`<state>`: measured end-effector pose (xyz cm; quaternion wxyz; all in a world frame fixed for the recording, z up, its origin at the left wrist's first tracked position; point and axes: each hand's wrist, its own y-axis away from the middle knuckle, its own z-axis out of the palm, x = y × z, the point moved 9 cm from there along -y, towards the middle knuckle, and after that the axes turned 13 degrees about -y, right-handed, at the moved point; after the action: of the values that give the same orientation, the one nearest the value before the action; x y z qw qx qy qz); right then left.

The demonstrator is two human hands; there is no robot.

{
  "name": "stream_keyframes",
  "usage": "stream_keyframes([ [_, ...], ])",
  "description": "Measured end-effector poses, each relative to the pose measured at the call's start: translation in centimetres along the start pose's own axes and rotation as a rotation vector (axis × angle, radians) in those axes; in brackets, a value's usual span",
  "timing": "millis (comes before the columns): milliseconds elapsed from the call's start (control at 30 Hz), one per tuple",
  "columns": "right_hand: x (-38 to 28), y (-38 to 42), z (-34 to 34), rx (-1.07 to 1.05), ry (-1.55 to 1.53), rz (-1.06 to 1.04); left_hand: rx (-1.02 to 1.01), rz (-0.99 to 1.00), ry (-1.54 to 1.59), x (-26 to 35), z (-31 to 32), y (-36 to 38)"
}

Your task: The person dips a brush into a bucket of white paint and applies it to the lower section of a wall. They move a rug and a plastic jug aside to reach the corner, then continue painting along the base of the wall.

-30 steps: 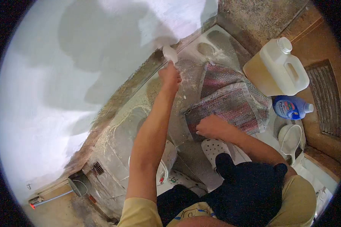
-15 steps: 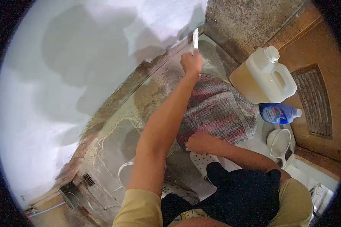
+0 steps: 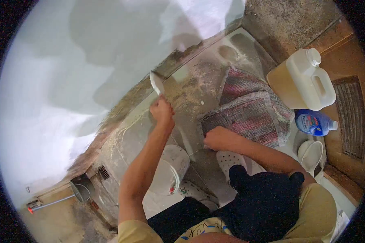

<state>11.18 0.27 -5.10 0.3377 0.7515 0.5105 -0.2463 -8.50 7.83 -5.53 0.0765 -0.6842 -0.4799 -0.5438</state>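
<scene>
My left hand is closed round a slim white brush-like tool, its tip reaching the dark strip at the foot of the white wall. Below that forearm stands a white bucket, partly covered by the arm. My right hand is curled into a fist at the near left edge of a grey and pink woven mat. Its fingertips are turned away, so what they hold, if anything, is hidden.
A jug of yellowish liquid, a blue bottle and a white pitcher-like container stand at right by a brown door. A dark bucket lies far left. My perforated clogs are on the floor.
My left hand has moved with the white tool from the far corner leftward and nearer along the wall's foot. My right hand stays by the mat's edge. The view has shifted, showing more of the bucket.
</scene>
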Motion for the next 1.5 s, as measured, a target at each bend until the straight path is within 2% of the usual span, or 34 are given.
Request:
stream_keyframes([
  [67, -0.9, -0.9, 0.4, -0.013, -0.002, -0.031, 0.108, -0.027, -0.028, -2.0, -1.7, 0.2],
  [133, -1.4, -1.4, 0.8, -0.025, 0.0, -0.045, 0.099, -0.007, -0.087, -1.1, 0.0, 1.7],
  [167, -2.1, -1.2, 1.1, -0.019, 0.011, -0.073, 0.083, 0.013, -0.148, -0.3, 1.6, 2.5],
  [233, -2.1, -0.5, 2.1, -0.01, 0.028, -0.082, -0.04, 0.237, -0.183, 2.9, 6.4, 3.9],
  [300, -1.5, 0.3, 3.4, -0.015, -0.042, -0.082, -0.132, 0.329, -0.218, 6.8, 11.0, 6.3],
  [367, -1.8, 2.1, 2.5, -0.055, -0.024, -0.028, -0.139, 0.378, -0.182, 8.7, 15.3, 6.2],
  [433, -1.6, 3.4, 2.7, -0.095, -0.008, 0.021, -0.119, 0.309, -0.106, 9.6, 17.9, 5.9],
  [500, -1.0, 4.6, 2.5, -0.005, -0.059, 0.042, -0.088, 0.236, -0.029, 9.5, 19.0, 4.8],
  [567, -0.3, 4.9, 2.9, -0.014, -0.03, 0.072, -0.059, 0.024, 0.108, 7.2, 18.2, 2.3],
  [600, -0.1, 4.8, 3.3, -0.029, -0.004, 0.096, -0.05, 0.021, 0.104, 6.9, 16.6, 2.3],
  [667, -0.7, 4.4, 3.0, -0.007, -0.022, 0.061, -0.094, -0.109, 0.175, 4.9, 12.4, 2.9],
  [733, -1.1, 3.5, 2.5, 0.018, -0.039, 0.026, -0.522, -0.057, 0.694, -1.0, 11.2, -2.5],
  [800, -2.1, 2.2, 1.9, 0.038, 0.019, -0.061, -0.104, -0.13, 0.475, -1.3, 1.1, 0.4],
  [867, -2.7, 0.8, 1.9, 0.015, 0.041, -0.083, -0.014, -0.197, 0.339, -3.1, -6.5, 0.7],
  [933, -2.9, -0.6, 2.0, -0.006, 0.068, -0.094, -0.009, -0.176, 0.196, -3.1, -13.5, 2.0],
  [1067, -3.8, -1.4, 1.7, -0.016, 0.121, -0.136, -0.004, -0.152, 0.0, -1.4, -22.6, 6.8],
  [1133, -3.7, -0.7, 1.0, -0.008, 0.128, -0.134, -0.117, -0.065, -0.057, -0.2, -24.7, 8.7],
  [1267, -2.7, 1.5, 1.4, -0.005, 0.138, -0.088, -0.144, -0.044, 0.011, -0.4, -26.5, 10.0],
  [1333, -2.2, 2.6, 1.9, 0.01, 0.117, -0.073, -0.074, 0.01, -0.167, 0.0, -27.4, 9.9],
  [1400, -1.0, 3.0, 3.2, -0.088, 0.056, 0.013, -0.085, 0.047, -0.201, 0.6, -27.5, 9.8],
  [1467, -0.6, 3.0, 4.2, -0.098, 0.073, 0.016, -0.206, 0.091, -0.383, 1.7, -27.2, 10.7],
  [1500, -0.6, 2.8, 4.7, -0.104, 0.086, 0.018, -0.201, 0.093, -0.378, 2.0, -28.0, 11.0],
])
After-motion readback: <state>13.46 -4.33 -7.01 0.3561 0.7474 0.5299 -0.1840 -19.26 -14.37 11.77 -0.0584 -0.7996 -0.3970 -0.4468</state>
